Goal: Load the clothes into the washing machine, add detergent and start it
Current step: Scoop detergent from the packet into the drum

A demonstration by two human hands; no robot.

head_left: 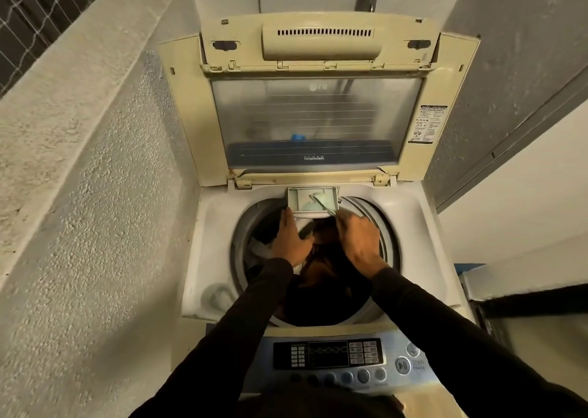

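A top-loading washing machine stands open with its lid folded up at the back. Dark and white clothes lie in the drum. At the drum's far rim a small detergent drawer is pulled out, with pale powder in it. My left hand reaches flat to the drawer's front left corner, fingers straight. My right hand grips a thin spoon-like scoop whose tip lies in the drawer's right compartment.
The control panel with buttons and a start/pause key lies at the near edge. A rough concrete wall runs close on the left. A grey wall and a dark-edged object stand to the right.
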